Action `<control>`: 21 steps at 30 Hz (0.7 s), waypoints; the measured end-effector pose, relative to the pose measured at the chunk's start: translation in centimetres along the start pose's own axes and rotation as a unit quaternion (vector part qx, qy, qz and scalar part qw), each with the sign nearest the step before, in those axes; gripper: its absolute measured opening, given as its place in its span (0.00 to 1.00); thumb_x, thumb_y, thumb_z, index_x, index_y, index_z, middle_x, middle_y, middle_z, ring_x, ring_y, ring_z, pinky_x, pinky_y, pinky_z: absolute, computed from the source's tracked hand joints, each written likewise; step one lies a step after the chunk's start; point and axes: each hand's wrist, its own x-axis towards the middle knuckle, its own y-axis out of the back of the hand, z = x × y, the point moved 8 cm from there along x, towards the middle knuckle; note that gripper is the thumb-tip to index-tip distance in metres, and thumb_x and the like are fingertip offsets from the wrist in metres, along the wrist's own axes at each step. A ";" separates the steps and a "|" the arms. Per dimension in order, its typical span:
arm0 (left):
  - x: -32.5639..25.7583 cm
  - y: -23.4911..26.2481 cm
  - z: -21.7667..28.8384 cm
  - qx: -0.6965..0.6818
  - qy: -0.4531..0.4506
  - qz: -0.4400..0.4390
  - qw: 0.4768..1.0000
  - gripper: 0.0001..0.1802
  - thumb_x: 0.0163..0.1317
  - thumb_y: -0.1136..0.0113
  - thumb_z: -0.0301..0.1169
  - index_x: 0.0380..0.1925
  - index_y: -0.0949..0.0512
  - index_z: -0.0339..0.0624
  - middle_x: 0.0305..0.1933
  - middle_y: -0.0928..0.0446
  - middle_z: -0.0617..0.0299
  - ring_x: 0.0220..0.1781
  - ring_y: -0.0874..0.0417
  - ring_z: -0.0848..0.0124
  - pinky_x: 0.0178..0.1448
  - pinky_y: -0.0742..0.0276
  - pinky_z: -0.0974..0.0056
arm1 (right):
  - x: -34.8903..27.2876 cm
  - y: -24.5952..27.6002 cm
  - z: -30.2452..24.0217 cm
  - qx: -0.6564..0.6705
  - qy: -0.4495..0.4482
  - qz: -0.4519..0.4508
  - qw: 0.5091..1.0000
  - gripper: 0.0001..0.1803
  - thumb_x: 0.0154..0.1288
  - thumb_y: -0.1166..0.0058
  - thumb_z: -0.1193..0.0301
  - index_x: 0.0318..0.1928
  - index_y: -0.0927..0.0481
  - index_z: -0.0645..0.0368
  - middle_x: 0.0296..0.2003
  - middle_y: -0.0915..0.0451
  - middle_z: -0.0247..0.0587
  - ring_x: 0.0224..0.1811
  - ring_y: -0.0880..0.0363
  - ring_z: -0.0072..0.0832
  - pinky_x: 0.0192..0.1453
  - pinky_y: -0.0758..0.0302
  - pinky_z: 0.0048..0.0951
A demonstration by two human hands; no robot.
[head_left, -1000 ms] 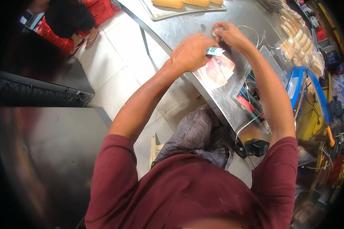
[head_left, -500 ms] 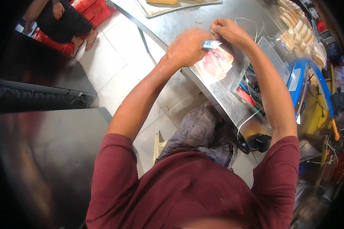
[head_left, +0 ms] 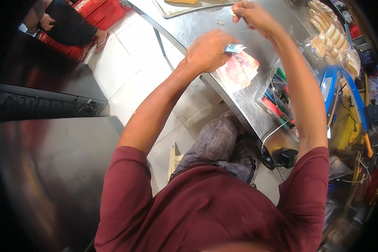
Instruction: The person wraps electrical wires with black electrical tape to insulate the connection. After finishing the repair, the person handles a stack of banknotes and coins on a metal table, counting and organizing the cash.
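Note:
My left hand [head_left: 208, 51] is closed over the near edge of the steel table. Out of it stick a folded blue banknote [head_left: 235, 48] and several pinkish-red banknotes [head_left: 238, 71], fanned toward me. Farther off, my right hand [head_left: 256, 17] pinches a pale round coin [head_left: 232, 13] between thumb and fingertips, held apart from the left hand. Between the two hands and a little beyond, a few coins [head_left: 221, 22] lie on the table [head_left: 193, 26].
A clear plastic box [head_left: 277, 98] of pens sits beneath my right forearm. Bagged bread rolls [head_left: 332, 38] are at the far right, near a blue-framed object [head_left: 344, 80]. At the back lies a tray [head_left: 168, 12]. A person [head_left: 67, 25] stands far left by red crates [head_left: 103, 14].
My right hand has moved away from my left hand, farther across the table, with the coin. The left hand and its banknotes have hardly moved. More of the pen box shows.

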 end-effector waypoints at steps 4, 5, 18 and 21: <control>-0.1 0.5 0.0 0.003 0.026 -0.015 1.000 0.17 0.62 0.30 0.31 0.52 0.14 0.52 0.51 0.16 0.62 0.59 0.18 0.59 0.64 0.22 0.54 | 2.2 -1.9 -1.5 -0.062 0.109 0.000 0.992 0.17 0.75 0.45 0.56 0.41 0.16 0.57 0.28 0.16 0.36 0.28 0.26 0.24 0.34 0.30 0.30; -0.2 0.6 0.0 0.003 0.034 -0.020 0.999 0.17 0.61 0.30 0.30 0.52 0.15 0.52 0.51 0.16 0.62 0.59 0.18 0.58 0.65 0.22 0.54 | 1.9 -2.6 -1.9 -0.067 0.069 -0.016 0.995 0.12 0.73 0.43 0.60 0.42 0.17 0.56 0.28 0.16 0.32 0.26 0.30 0.19 0.31 0.34 0.27; -0.1 0.2 0.0 0.000 0.033 -0.028 0.999 0.22 0.60 0.30 0.28 0.55 0.16 0.53 0.54 0.17 0.61 0.61 0.19 0.58 0.67 0.23 0.54 | 3.0 -3.7 1.7 -0.108 0.042 -0.011 0.993 0.10 0.61 0.32 0.66 0.34 0.14 0.60 0.24 0.15 0.36 0.27 0.18 0.25 0.35 0.22 0.30; 0.1 0.1 0.0 0.001 0.038 -0.040 0.998 0.22 0.60 0.30 0.29 0.56 0.16 0.53 0.55 0.17 0.61 0.62 0.19 0.58 0.68 0.23 0.54 | 2.8 -3.6 1.9 -0.114 0.057 0.000 0.992 0.10 0.62 0.32 0.66 0.35 0.13 0.60 0.25 0.15 0.36 0.27 0.18 0.24 0.36 0.23 0.29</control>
